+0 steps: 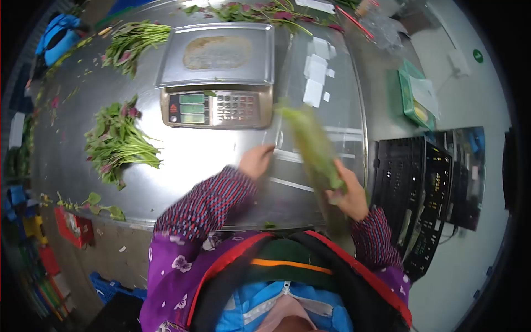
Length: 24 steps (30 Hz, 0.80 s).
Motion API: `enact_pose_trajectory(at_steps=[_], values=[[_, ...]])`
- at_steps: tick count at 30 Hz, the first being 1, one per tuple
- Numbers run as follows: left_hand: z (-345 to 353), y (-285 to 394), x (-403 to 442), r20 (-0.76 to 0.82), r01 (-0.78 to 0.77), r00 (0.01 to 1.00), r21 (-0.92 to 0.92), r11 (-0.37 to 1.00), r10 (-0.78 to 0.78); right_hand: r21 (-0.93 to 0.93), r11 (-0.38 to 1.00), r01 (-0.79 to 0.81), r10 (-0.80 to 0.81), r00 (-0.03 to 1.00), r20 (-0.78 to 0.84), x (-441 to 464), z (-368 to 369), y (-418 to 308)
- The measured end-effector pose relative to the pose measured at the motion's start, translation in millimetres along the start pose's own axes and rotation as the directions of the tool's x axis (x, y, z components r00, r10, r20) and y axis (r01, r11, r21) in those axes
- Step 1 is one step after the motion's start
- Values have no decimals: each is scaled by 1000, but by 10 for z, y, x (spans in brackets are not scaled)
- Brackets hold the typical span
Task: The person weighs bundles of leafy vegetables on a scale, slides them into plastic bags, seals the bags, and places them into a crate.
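Note:
A bunch of leafy greens, blurred by motion and apparently in a clear plastic bag, is tilted above the right part of the steel table. My right hand is closed around its lower end. To the left, my left hand is over the table beside clear plastic sheets or bags. Its fingers look curled together; what they hold, if anything, is hidden. Beyond it stands a weighing scale with a bare metal pan and a green leaf on its panel.
Loose bunches of red-green leaves and stems lie on the table's left, with more stems at the back. White labels sit on the plastic. At right are a green basket and black crates.

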<state>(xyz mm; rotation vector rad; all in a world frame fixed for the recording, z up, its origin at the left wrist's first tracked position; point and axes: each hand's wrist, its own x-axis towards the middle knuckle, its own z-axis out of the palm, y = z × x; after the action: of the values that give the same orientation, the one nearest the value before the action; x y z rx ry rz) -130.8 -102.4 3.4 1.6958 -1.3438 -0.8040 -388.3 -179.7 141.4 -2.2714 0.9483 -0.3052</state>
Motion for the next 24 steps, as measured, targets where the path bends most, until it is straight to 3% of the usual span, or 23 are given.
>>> enact_pose_trajectory(at_steps=[2,3,5,8,11,12,15,19,20,23,24], values=[[245,-34,495,254,-431,893,238,870,372,21,962,-271,270,942,-198,-529,-68,144],[412,-74,636,465,-458,845,377,805,263,56,942,-330,334,917,-216,-796,-32,124],[662,-118,642,611,-480,789,548,686,64,121,900,-419,436,867,-242,-1241,-24,104],[903,-353,571,599,-557,780,535,635,181,85,883,-461,468,860,-203,-1741,257,-187],[726,-264,520,626,-553,748,402,730,222,134,858,-496,513,840,-175,-1930,550,-514],[608,-96,398,652,-518,744,421,744,149,137,857,-497,515,838,-179,-1952,599,-542],[578,-241,294,671,-623,713,474,623,202,160,842,-515,538,824,-180,-2107,754,-688],[618,-398,373,475,-492,802,179,852,363,152,851,-503,525,819,-232,-2094,876,-793],[606,-326,360,309,-436,865,76,897,395,103,846,-523,531,812,-243,-2094,907,-804],[567,276,194,-67,-453,890,0,892,452,18,835,-550,533,800,-277,-1934,939,-890],[520,548,103,-38,-478,876,66,876,481,6,824,-566,546,792,-272,-1870,957,-849]])
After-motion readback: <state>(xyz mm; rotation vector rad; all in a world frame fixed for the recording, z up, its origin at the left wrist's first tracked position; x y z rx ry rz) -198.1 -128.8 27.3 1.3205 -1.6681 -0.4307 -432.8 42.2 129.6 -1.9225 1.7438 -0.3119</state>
